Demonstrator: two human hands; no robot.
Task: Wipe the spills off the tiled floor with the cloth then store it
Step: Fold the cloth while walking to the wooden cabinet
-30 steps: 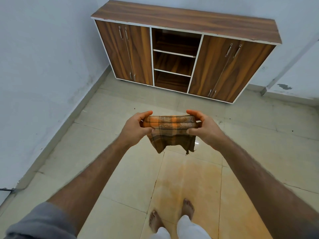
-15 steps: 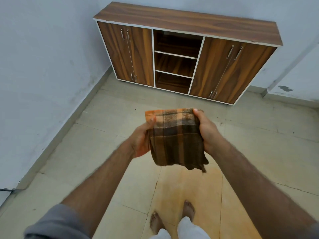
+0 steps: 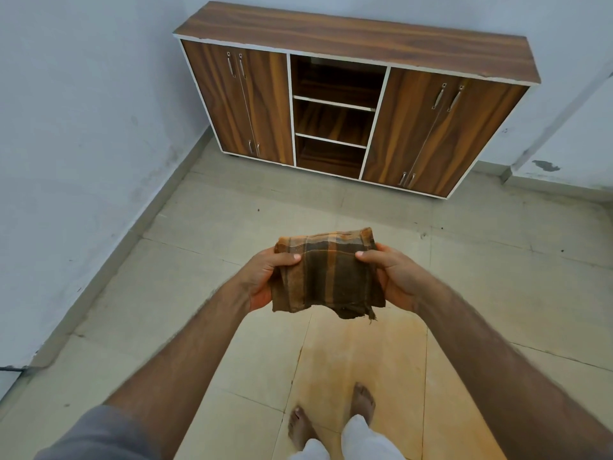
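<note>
Head view: folded cloth (image 3: 326, 272) at frame centre, above floor (image 3: 212, 287). Left hand (image 3: 265, 275) and right hand (image 3: 391, 277) gripped its side edges, thumbs on top. Cabinet (image 3: 351, 94) upper centre, shelves open. Judgement: keep fold tight, carry level, slide onto shelf.

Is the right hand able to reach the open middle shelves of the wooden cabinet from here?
Probably not yet: the right hand grips the folded brown-and-orange checked cloth, and bare tiled floor separates it from the wooden cabinet.
</note>
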